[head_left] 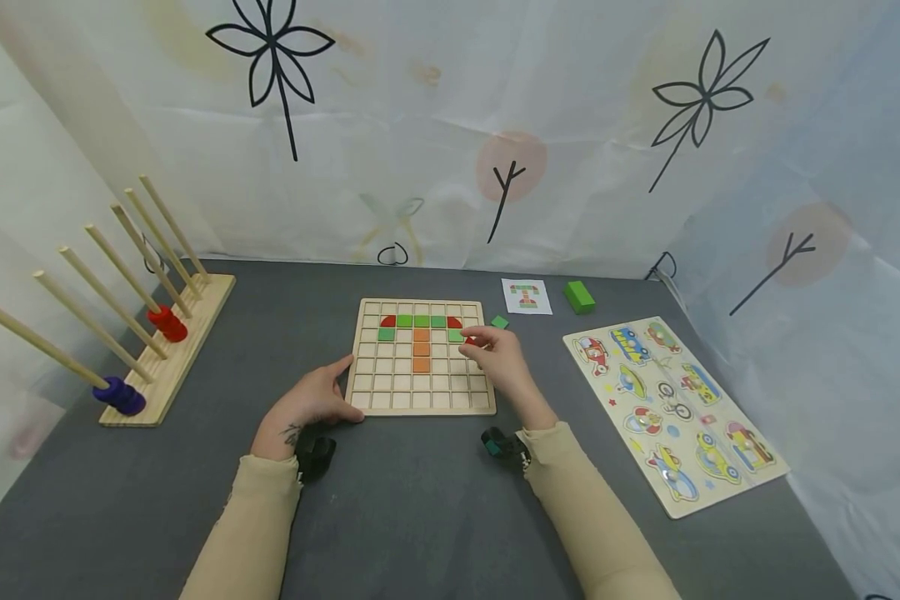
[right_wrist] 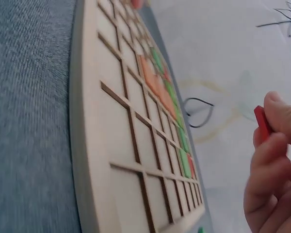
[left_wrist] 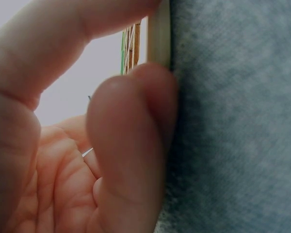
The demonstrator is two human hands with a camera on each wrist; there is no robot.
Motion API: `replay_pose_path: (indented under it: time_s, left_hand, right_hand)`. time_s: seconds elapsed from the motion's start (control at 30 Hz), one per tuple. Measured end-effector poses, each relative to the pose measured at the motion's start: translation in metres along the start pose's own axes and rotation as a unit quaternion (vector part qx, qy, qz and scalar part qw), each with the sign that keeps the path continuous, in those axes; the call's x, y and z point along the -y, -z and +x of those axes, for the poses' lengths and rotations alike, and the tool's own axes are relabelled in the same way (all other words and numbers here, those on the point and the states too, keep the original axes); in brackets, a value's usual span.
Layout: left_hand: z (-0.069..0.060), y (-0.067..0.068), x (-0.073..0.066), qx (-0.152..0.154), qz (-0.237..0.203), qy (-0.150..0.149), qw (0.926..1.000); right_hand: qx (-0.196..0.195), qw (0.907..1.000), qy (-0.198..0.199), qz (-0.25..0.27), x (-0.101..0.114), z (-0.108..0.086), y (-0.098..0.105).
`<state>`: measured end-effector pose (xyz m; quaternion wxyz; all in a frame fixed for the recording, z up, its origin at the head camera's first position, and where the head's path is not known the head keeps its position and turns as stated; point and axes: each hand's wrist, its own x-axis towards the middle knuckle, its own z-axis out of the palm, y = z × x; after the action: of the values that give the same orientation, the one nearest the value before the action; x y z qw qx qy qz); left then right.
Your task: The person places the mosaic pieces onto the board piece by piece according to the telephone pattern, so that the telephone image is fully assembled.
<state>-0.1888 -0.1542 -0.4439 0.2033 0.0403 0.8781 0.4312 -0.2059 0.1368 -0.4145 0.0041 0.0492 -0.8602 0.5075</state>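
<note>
A wooden grid board (head_left: pixel 390 390) lies on the table in the head view. Green tiles (head_left: pixel 422 321) and two red curved-edged tiles make a row near its far side, with a green tile below each end. Orange tiles (head_left: pixel 421 350) run down the middle column. My left hand (head_left: pixel 307 408) holds the board's near left corner, thumb at the near edge and a finger at the left side. Above the board's right part, my right hand (head_left: pixel 504 362) pinches a small red tile (right_wrist: pixel 263 122) between thumb and fingers. Its full shape is hidden by the fingertips.
Behind the board lie a loose green tile (head_left: pixel 499 322), a printed pattern card (head_left: pixel 527 297) and a green block (head_left: pixel 579 297). A vehicle picture puzzle (head_left: pixel 671 417) is at right. A pegged wooden stand (head_left: pixel 187 354) with red and blue rings is at left.
</note>
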Motion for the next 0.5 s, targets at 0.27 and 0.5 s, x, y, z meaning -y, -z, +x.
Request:
replay_pose_path:
  time_s: [0.27, 0.5]
  left_hand:
    - [0.000, 0.000, 0.000, 0.002, 0.001, 0.003, 1.0000]
    - [-0.001, 0.000, 0.001, 0.008, -0.008, -0.010, 0.9999]
  right_hand:
    - [0.058, 0.9968, -0.031, -0.046, 0.001, 0.014, -0.024]
    - [0.081, 0.9875, -0.021, -0.134, 0.000, 0.019, -0.035]
